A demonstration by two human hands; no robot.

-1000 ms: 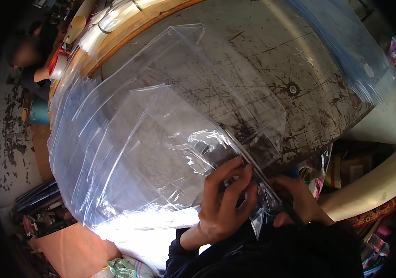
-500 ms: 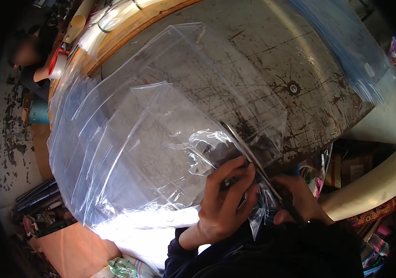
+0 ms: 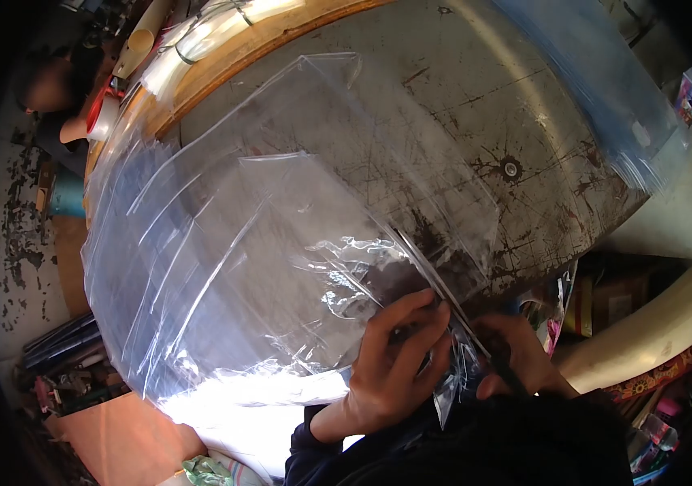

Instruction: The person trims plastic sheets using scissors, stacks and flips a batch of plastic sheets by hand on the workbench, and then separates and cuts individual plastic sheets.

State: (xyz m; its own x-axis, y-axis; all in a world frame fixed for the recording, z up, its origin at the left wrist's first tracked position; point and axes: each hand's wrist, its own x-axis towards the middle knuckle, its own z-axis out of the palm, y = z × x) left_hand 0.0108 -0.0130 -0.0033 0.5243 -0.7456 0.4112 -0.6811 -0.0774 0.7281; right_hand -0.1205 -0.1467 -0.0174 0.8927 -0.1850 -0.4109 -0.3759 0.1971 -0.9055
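Clear plastic sheeting (image 3: 281, 235) lies in overlapping layers on the worn metal worktable (image 3: 475, 97), its folds and edges catching the light. My left hand (image 3: 398, 356) is closed on the sheet near the front edge, fingers curled with plastic between them. Long-bladed scissors (image 3: 436, 283) with a dark handle are in my right hand (image 3: 520, 348), their blades pointing away from me along the plastic's edge. A crumpled strip of plastic (image 3: 451, 389) hangs between my two hands. The right hand's fingers are partly hidden by the handle and shadow.
Bluish plastic sheets (image 3: 597, 73) lie at the table's far right. A wooden strip (image 3: 281, 36) borders the far left, with tied plastic rolls beyond. Another person (image 3: 58, 121) is at the left near a tape roll (image 3: 103, 117). A cream roll (image 3: 645, 332) lies at the right.
The view has shifted slightly. The inner fold of the sheet sits a little further right. My hands keep nearly the same grip, with the scissors still along the plastic's edge.
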